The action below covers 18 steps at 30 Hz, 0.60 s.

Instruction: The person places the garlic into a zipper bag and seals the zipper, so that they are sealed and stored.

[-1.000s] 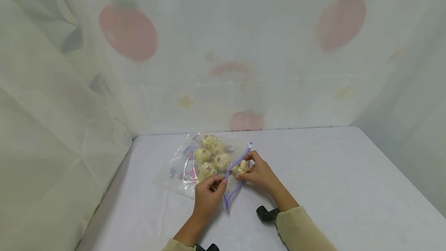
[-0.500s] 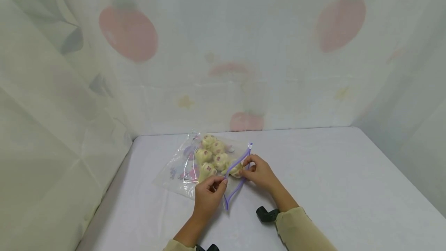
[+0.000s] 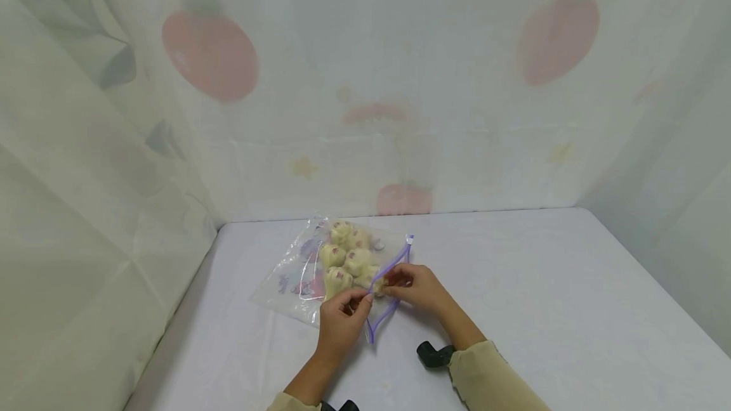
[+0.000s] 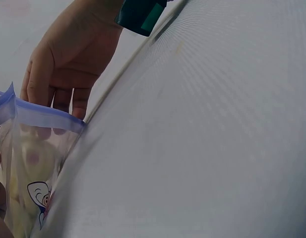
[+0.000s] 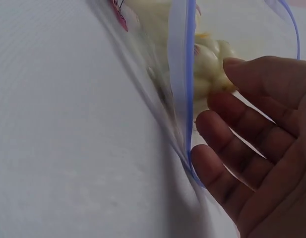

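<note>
A clear zip bag (image 3: 285, 287) with a purple zip edge lies on the table, its mouth spread toward the right. Inside are several pale, lumpy garlic bulbs (image 3: 333, 255). My left hand (image 3: 342, 322) pinches the near side of the bag's rim between thumb and fingers. My right hand (image 3: 421, 285) has its fingertips in the mouth, on the garlic bulb nearest the opening. In the right wrist view, the thumb lies on one side of this garlic bulb (image 5: 208, 64) and the index finger beneath it. The left wrist view shows the right fingers behind the purple edge.
A white cloth covers the table (image 3: 542, 309). Fabric walls printed with fruit (image 3: 211, 52) stand behind and at both sides. Dark devices (image 3: 435, 355) are worn on both wrists.
The right hand has moved left and slightly nearer, carrying the garlic bulb from the bag's mouth deeper in, against the others. My left hand has kept its place on the rim.
</note>
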Motion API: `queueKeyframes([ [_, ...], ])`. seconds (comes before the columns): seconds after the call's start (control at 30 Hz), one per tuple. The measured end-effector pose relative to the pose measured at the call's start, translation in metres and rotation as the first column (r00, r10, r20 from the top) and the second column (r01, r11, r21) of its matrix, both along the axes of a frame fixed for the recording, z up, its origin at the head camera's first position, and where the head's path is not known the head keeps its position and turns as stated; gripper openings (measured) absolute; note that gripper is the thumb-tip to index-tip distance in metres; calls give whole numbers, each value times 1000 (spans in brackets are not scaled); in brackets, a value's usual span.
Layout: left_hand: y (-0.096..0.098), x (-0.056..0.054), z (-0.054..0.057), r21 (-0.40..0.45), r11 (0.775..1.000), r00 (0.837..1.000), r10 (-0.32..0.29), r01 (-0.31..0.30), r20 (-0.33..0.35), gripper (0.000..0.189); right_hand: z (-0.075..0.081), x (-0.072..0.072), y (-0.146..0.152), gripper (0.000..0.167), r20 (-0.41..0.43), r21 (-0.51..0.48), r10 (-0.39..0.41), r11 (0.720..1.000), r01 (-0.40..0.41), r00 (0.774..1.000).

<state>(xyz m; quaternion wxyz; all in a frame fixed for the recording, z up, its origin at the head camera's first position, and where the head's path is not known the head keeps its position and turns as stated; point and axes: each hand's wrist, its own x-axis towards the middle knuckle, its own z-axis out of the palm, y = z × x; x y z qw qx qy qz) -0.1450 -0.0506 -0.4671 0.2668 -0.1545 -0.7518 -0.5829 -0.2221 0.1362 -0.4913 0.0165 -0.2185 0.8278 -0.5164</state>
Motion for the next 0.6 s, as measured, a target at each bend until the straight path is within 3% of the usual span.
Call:
queueKeyframes([
  [0.2,-1,-1,-1,0,1000,1000,-4,4,-23,12,-1,-1,0,24,0,67,111,992,-110,994],
  [0.33,-1,-1,0,-9,1000,1000,-3,3,-23,12,0,0,0,27,7,96,136,986,-136,991],
  [0.5,0,-1,0,-16,1000,1000,2,-2,-12,12,2,-1,4,23,-17,93,79,993,-77,997],
  [0.6,1,0,0,-16,1000,1000,-2,2,-6,12,2,-3,9,19,-17,51,-26,998,27,1000],
])
